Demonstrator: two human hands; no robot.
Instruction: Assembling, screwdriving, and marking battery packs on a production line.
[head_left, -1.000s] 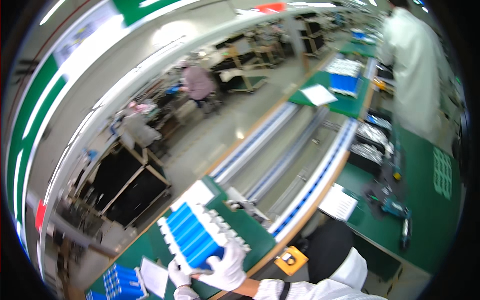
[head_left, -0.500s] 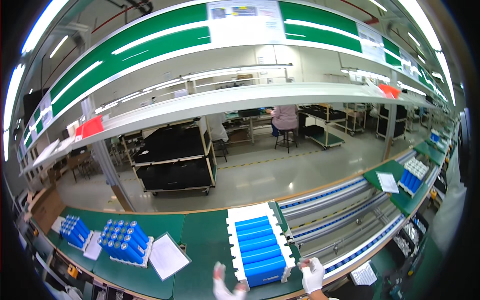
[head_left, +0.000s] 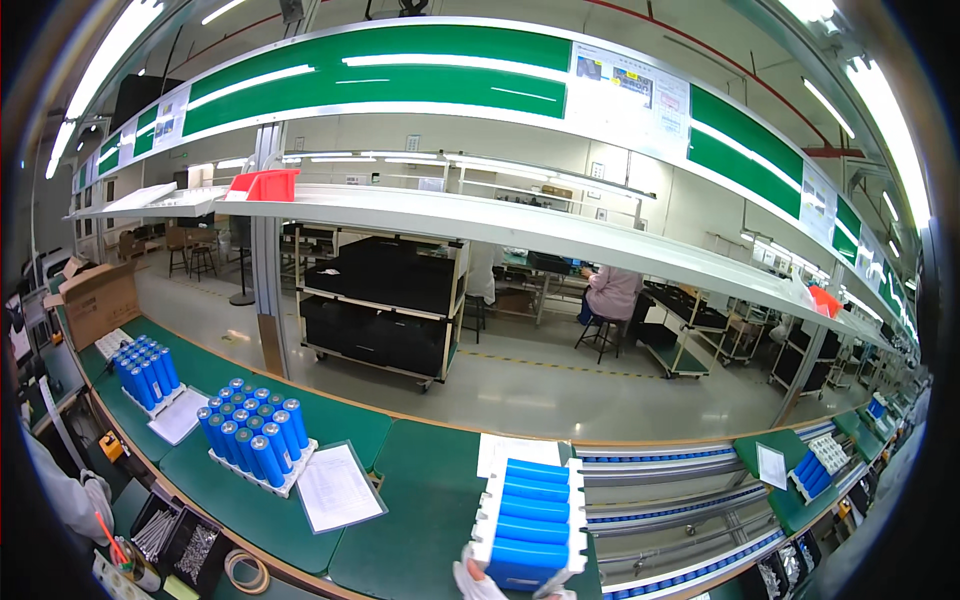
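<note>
Head view: blue cell pack (head_left: 530, 528) lies sideways between white holders (head_left: 487, 518) at the counter (head_left: 400, 510), beside the roller conveyor (head_left: 650, 466). Left hand (head_left: 473, 582) half-curled at its near-left corner, grip unclear; right hand (head_left: 556, 594) mostly cut off, can't tell. Risk: uneven push could skew the pack or loosen a holder. Dark bins (head_left: 180, 544): silver fasteners (head_left: 200, 548), longer rods (head_left: 155, 533). Red bin (head_left: 265, 187): contents hidden.

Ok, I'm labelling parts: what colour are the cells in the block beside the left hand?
Those cells are bright blue, showing best in the head view.
</note>
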